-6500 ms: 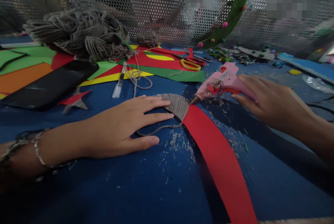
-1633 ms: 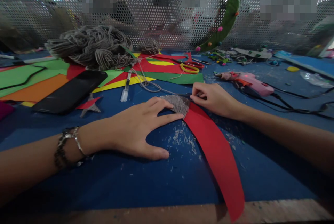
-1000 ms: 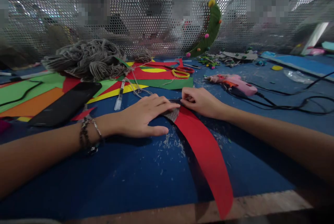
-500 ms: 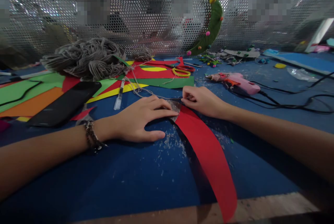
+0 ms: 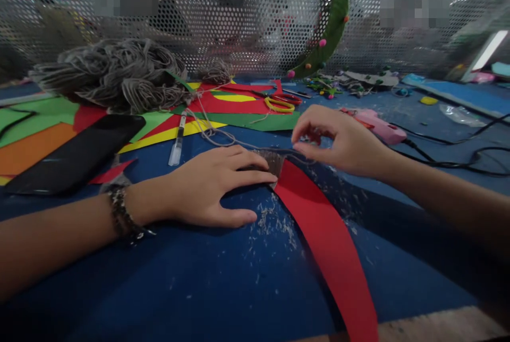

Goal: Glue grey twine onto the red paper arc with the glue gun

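Note:
A curved red strip [image 5: 329, 236], apparently paper or felt, lies on the blue table, its far end covered in rows of grey yarn [image 5: 273, 164]. My left hand [image 5: 223, 185] rests flat across that wrapped end, fingers stretched and thumb spread. Just right of it, my right hand [image 5: 334, 137] is lifted over the table with fingers curled and a gap between thumb and fingertips; I see nothing held there. A loose strand of yarn [image 5: 255, 146] runs from the left hand's far side to beneath the right hand. The strip's near end leaves the bottom of the view.
Behind my left hand lie a black phone [image 5: 75, 156], a capped pen [image 5: 178, 140], coloured sheets [image 5: 255, 121] and a heap of grey yarn [image 5: 119, 74]. Yellow-handled scissors [image 5: 279, 104] and a pink glue gun [image 5: 378, 125] with black cords sit farther back. A perforated metal screen [image 5: 239, 28] stands behind.
My right hand has risen and moved right, its pinched fingers coming apart. My left hand stays on the wrapped end. The view has shifted slightly.

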Demonstrator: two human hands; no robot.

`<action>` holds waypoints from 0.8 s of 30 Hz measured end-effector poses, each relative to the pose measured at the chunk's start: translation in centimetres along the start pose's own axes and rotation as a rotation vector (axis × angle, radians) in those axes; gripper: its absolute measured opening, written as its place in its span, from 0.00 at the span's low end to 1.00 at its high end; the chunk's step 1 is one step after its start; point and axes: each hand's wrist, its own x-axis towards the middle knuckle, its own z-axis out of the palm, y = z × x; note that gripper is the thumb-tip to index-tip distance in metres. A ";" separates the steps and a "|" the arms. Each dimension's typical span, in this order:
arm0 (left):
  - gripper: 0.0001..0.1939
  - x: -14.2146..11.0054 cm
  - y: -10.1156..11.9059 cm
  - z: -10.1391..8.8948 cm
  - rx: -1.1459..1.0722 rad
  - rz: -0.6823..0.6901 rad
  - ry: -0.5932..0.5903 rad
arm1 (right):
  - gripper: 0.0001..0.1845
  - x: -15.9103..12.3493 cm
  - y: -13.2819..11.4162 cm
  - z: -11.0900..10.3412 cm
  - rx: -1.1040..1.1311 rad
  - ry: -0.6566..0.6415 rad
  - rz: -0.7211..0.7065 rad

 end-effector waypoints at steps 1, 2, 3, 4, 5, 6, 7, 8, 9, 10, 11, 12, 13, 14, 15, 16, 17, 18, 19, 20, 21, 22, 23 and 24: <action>0.24 0.0 0.0 0.1 -0.003 0.009 0.011 | 0.05 -0.2 -0.5 -0.2 -0.030 -0.049 -0.055; 0.23 -0.1 -0.1 0.1 -0.007 0.017 0.018 | 0.06 -0.5 -0.9 -0.3 -0.053 -0.100 -0.100; 0.23 -0.1 -0.1 0.2 -0.009 0.025 0.025 | 0.07 -0.7 -1.2 -0.2 -0.068 -0.136 -0.135; 0.23 -0.1 -0.1 0.2 -0.011 0.031 0.033 | 0.07 -0.9 -1.5 0.0 -0.074 -0.157 -0.159; 0.23 -0.2 -0.1 0.3 -0.014 0.039 0.043 | 0.08 -1.1 -1.7 0.2 -0.075 -0.166 -0.175; 0.23 -0.2 -0.1 0.3 -0.016 0.046 0.053 | 0.08 -1.2 -1.8 0.5 -0.074 -0.165 -0.182; 0.23 -0.1 -0.1 0.3 -0.020 0.054 0.061 | 0.08 -1.3 -1.8 0.7 -0.072 -0.160 -0.184; 0.23 -0.1 -0.1 0.3 -0.024 0.060 0.065 | 0.08 -1.4 -1.8 1.0 -0.071 -0.155 -0.180; 0.23 -0.1 -0.1 0.3 -0.027 0.064 0.067 | 0.08 -1.4 -1.8 1.1 -0.071 -0.153 -0.174; 0.23 -0.1 -0.1 0.3 -0.027 0.065 0.066 | 0.07 -1.4 -1.7 1.3 -0.072 -0.154 -0.163; 0.23 -0.1 -0.1 0.2 -0.025 0.066 0.064 | 0.07 -1.4 -1.7 1.3 -0.074 -0.155 -0.154; 0.23 -0.1 -0.1 0.2 -0.022 0.066 0.061 | 0.07 -1.4 -1.7 1.4 -0.076 -0.157 -0.147; 0.23 -0.1 -0.2 0.2 -0.019 0.065 0.059 | 0.07 -1.3 -1.7 1.3 -0.079 -0.160 -0.141; 0.23 -0.1 -0.2 0.2 -0.017 0.066 0.057 | 0.07 -1.3 -1.8 1.3 -0.083 -0.163 -0.137; 0.23 -0.1 -0.2 0.2 -0.015 0.069 0.056 | 0.07 -1.2 -1.8 1.3 -0.087 -0.165 -0.134; 0.23 -0.1 -0.2 0.2 -0.014 0.074 0.056 | 0.07 -1.2 -1.8 1.2 -0.091 -0.169 -0.133; 0.23 -0.1 -0.2 0.2 -0.013 0.078 0.056 | 0.07 -1.2 -1.9 1.2 -0.095 -0.172 -0.133; 0.23 -0.1 -0.2 0.2 -0.013 0.081 0.058 | 0.07 -1.1 -2.0 1.2 -0.097 -0.173 -0.132; 0.23 -0.1 -0.2 0.2 -0.011 0.081 0.060 | 0.07 -1.1 -2.0 1.2 -0.098 -0.175 -0.130; 0.23 -0.1 -0.2 0.2 -0.008 0.081 0.062 | 0.07 -1.1 -2.0 1.3 -0.101 -0.179 -0.128; 0.23 -0.1 -0.2 0.2 -0.004 0.080 0.064 | 0.07 -1.1 -2.1 1.3 -0.105 -0.183 -0.129; 0.23 -0.1 -0.2 0.2 0.000 0.081 0.066 | 0.07 -1.1 -2.1 1.3 -0.112 -0.184 -0.132; 0.23 -0.1 -0.2 0.2 0.005 0.082 0.068 | 0.07 -1.2 -2.1 1.3 -0.121 -0.184 -0.138; 0.23 0.0 -0.2 0.2 0.011 0.086 0.070 | 0.07 -1.2 -2.2 1.3 -0.131 -0.182 -0.149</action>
